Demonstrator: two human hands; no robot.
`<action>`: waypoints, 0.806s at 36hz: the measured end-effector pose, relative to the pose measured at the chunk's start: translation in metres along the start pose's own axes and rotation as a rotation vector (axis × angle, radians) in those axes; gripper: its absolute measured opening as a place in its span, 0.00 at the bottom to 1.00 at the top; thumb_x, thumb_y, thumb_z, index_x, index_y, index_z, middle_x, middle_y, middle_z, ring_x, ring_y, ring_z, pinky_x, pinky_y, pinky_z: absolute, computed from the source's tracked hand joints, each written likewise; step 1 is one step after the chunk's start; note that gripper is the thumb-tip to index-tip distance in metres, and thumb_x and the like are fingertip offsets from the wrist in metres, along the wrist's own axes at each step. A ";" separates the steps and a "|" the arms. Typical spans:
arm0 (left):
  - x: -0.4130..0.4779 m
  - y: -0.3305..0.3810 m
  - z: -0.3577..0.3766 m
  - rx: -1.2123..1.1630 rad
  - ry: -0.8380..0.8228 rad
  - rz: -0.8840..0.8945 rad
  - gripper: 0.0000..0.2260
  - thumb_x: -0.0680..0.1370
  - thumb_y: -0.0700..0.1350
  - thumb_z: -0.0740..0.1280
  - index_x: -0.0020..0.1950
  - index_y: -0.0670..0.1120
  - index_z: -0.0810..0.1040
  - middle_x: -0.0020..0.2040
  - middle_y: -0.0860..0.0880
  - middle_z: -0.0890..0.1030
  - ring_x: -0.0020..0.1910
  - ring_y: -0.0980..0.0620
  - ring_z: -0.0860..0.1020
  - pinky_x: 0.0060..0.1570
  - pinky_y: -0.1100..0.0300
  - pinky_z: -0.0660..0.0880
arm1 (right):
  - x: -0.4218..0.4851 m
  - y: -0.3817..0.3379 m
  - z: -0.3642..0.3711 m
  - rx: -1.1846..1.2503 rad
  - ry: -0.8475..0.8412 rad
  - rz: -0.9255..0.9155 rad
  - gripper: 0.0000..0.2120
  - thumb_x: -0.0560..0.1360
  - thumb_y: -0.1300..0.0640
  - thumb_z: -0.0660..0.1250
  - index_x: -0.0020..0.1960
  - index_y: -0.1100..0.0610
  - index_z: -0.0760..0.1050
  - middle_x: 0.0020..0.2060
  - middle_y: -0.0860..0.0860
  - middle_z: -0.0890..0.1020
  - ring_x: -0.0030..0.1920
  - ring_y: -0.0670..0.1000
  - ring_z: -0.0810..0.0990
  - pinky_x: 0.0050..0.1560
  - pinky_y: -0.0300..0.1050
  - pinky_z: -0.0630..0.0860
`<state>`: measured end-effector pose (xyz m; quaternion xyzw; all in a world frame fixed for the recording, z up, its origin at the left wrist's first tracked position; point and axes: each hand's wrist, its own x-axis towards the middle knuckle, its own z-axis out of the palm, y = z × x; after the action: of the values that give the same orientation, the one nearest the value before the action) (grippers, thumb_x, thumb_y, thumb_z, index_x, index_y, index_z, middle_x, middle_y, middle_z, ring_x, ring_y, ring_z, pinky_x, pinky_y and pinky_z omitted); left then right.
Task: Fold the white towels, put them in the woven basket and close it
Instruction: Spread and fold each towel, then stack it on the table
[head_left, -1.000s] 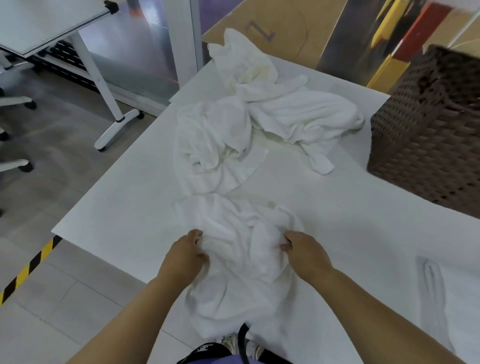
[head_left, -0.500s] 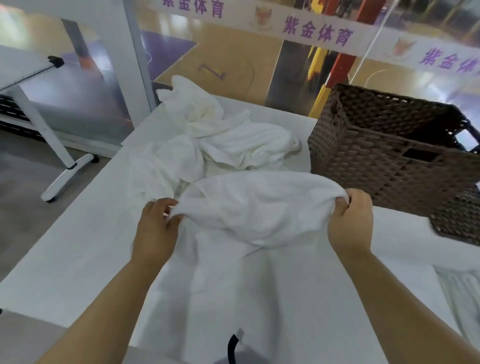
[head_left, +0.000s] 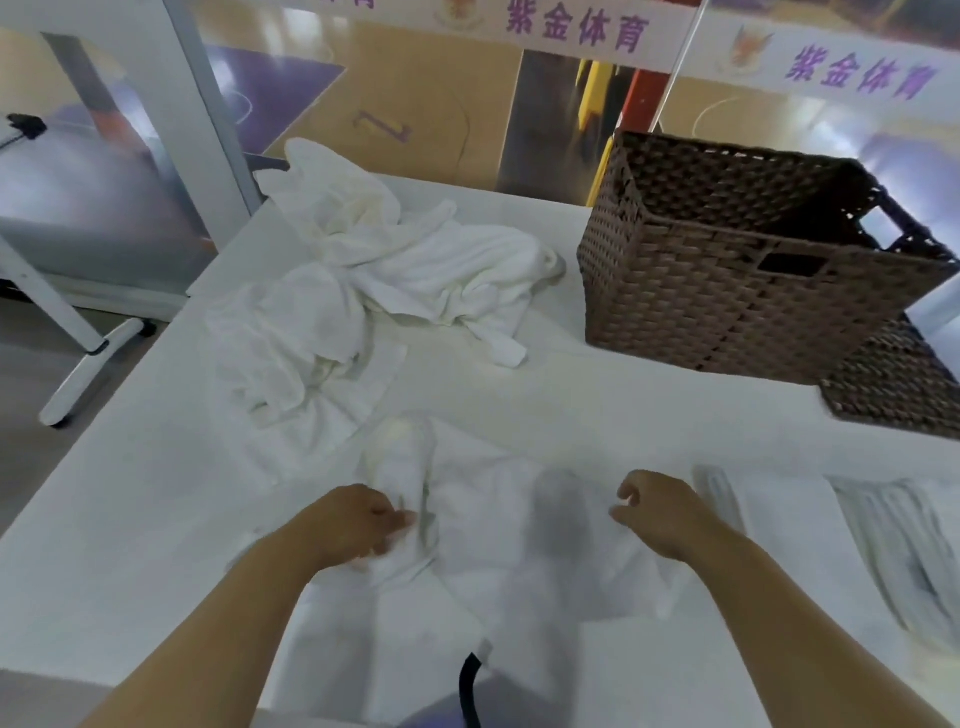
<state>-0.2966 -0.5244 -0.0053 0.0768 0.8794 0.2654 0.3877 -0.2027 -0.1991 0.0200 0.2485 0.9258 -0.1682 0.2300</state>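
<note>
A crumpled white towel (head_left: 498, 525) lies on the white table (head_left: 597, 400) near its front edge. My left hand (head_left: 353, 525) pinches a fold at the towel's left side. My right hand (head_left: 657, 512) has its fingers curled on the towel's right edge, with white cloth showing between thumb and fingers. The brown woven basket (head_left: 727, 312) stands open at the back right, apart from both hands. Its woven lid (head_left: 893, 387) lies flat beside it on the right.
A heap of more white towels (head_left: 395, 275) covers the back left of the table. Another white cloth (head_left: 878, 545) lies flat at the right edge. A white table leg (head_left: 78, 353) stands on the floor at left; glass panels run behind.
The towel, held up and stretched between both hands half a second ago, has come down onto the table. Both hands have dropped toward the front edge with it.
</note>
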 end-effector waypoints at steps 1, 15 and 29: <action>0.001 0.001 0.002 0.016 -0.006 -0.001 0.20 0.76 0.60 0.64 0.43 0.43 0.81 0.39 0.51 0.83 0.38 0.52 0.80 0.44 0.60 0.75 | 0.001 -0.003 0.001 0.034 0.020 -0.014 0.18 0.77 0.48 0.64 0.64 0.54 0.71 0.59 0.50 0.76 0.57 0.51 0.76 0.55 0.45 0.73; 0.019 -0.008 0.017 0.187 0.371 -0.158 0.41 0.70 0.54 0.73 0.76 0.51 0.52 0.71 0.44 0.60 0.68 0.40 0.61 0.64 0.47 0.66 | 0.007 -0.084 0.074 -0.144 -0.079 -0.343 0.32 0.75 0.39 0.62 0.74 0.49 0.55 0.68 0.51 0.66 0.67 0.56 0.66 0.62 0.53 0.68; 0.019 -0.055 -0.006 0.212 0.493 0.158 0.14 0.69 0.34 0.64 0.49 0.42 0.84 0.45 0.40 0.81 0.40 0.39 0.80 0.46 0.54 0.77 | 0.019 -0.064 0.051 0.065 -0.465 -0.432 0.07 0.77 0.54 0.64 0.41 0.45 0.72 0.40 0.44 0.77 0.40 0.46 0.76 0.40 0.36 0.70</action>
<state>-0.3103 -0.5671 -0.0430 0.1186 0.9613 0.2119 0.1299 -0.2341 -0.2658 -0.0194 0.0086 0.8739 -0.2950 0.3863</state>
